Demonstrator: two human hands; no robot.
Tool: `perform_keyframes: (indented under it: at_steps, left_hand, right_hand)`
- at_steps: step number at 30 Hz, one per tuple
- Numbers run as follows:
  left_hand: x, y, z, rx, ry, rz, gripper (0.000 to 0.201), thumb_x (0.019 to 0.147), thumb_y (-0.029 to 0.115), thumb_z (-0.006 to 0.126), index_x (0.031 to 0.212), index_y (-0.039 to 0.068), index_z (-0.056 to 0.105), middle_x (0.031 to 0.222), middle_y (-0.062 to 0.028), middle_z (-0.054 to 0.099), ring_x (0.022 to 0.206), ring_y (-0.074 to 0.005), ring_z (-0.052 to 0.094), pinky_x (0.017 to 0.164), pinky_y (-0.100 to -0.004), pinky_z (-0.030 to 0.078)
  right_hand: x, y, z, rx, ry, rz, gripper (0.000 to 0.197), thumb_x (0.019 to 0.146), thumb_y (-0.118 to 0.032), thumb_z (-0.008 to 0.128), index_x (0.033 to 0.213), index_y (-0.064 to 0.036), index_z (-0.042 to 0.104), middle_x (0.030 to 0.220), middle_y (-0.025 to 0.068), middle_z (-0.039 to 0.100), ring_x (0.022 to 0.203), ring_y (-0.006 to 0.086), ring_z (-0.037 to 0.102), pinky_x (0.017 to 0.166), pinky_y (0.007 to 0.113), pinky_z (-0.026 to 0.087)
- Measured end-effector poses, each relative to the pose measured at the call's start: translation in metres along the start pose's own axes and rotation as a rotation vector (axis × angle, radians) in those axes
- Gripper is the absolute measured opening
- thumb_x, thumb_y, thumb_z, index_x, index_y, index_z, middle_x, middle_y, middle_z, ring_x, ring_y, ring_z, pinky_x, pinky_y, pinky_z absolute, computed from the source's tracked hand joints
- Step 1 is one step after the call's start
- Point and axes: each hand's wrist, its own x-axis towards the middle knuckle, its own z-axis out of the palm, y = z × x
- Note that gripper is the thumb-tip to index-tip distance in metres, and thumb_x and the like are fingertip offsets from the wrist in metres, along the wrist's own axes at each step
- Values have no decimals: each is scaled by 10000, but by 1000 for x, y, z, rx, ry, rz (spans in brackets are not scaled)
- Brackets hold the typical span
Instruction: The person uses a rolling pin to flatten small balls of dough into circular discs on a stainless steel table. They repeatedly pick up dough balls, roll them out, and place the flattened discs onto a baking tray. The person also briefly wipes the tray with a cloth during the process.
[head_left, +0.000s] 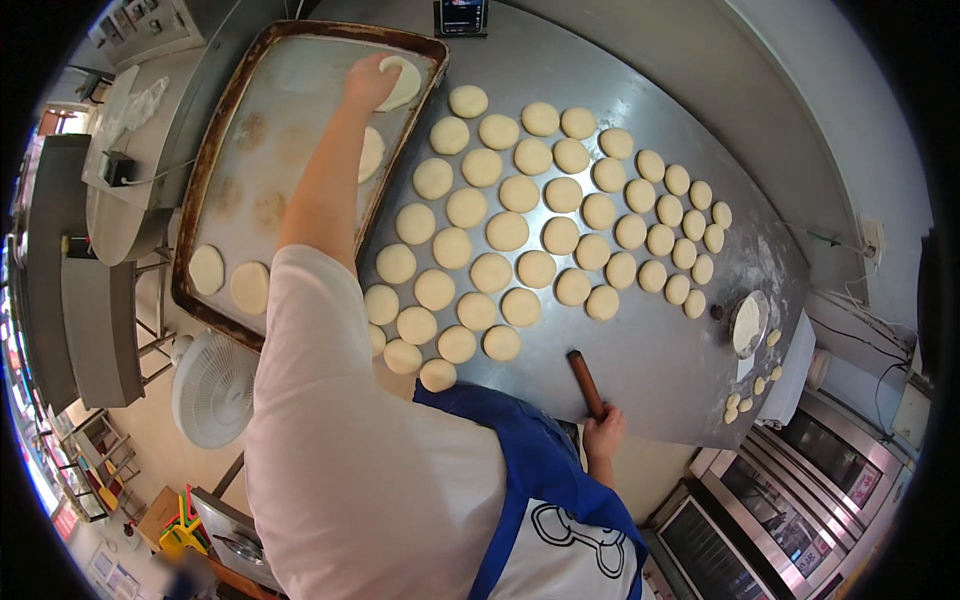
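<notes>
My left hand (370, 84) reaches over the far end of a large baking tray (300, 150). Its fingers grip the edge of a flat dough disc (402, 86), which is at the tray's surface or just over it; I cannot tell which. Another flat disc (371, 155) lies partly behind my forearm. Two more, a left one (206, 270) and a right one (250, 287), rest at the tray's near end. Low at the steel table's front edge, my right hand (603, 430) is closed around a brown wooden rolling pin (585, 384).
Many round dough pieces (507, 230) cover the steel table (660, 360) in loose rows. At the right stand a bowl of white flour (748, 324) and several small dough bits (745, 404). A phone (461, 17) stands at the back edge. A white fan (212, 390) is beneath the tray's near end.
</notes>
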Motion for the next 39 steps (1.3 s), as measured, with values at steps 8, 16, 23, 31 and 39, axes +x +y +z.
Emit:
perform_keyframes:
  at_steps: [8, 16, 23, 31, 39]
  left_hand:
    - [-171, 131, -14, 350, 198, 541, 432, 808, 251, 768, 1179, 50, 675, 1320, -202, 602, 1254, -393, 548, 1031, -468, 460]
    - [-518, 216, 137, 61, -616, 679, 502, 798, 302, 783, 1255, 149, 644, 1234, -78, 622, 1187, -277, 571, 968, -459, 484]
    - [-575, 213, 157, 257, -542, 436, 323, 948, 356, 627, 1183, 142, 681, 1273, -93, 601, 1187, -300, 569, 954, -465, 482]
    - [-591, 204, 151, 210, -395, 444, 332, 939, 332, 624, 1203, 140, 683, 1289, -103, 598, 1240, -294, 543, 969, -445, 470]
    - [-562, 204, 139, -80, -778, 180, 360, 996, 332, 512, 1239, 113, 662, 1357, -150, 615, 1310, -268, 537, 1033, -493, 451]
  right_hand:
    - [36, 28, 4, 17, 96, -375, 309, 701, -14, 659, 992, -100, 605, 951, 135, 609, 931, 380, 584, 809, 494, 468]
    - [106, -20, -32, 308, -212, -865, 301, 741, -63, 693, 1035, -69, 628, 987, 139, 642, 947, 359, 617, 849, 446, 507]
    - [120, -159, -11, 451, -211, -1100, 298, 825, -225, 749, 1061, -59, 670, 1040, 124, 652, 977, 340, 618, 854, 441, 505]
    - [102, -218, 32, 214, 72, -1165, 418, 813, -332, 783, 1119, -82, 646, 1431, 205, 469, 1380, 402, 383, 1149, 578, 296]
    - [91, -199, 21, 253, -455, -1214, 364, 841, -202, 745, 1141, -54, 601, 1179, 200, 651, 1126, 378, 622, 950, 462, 506]
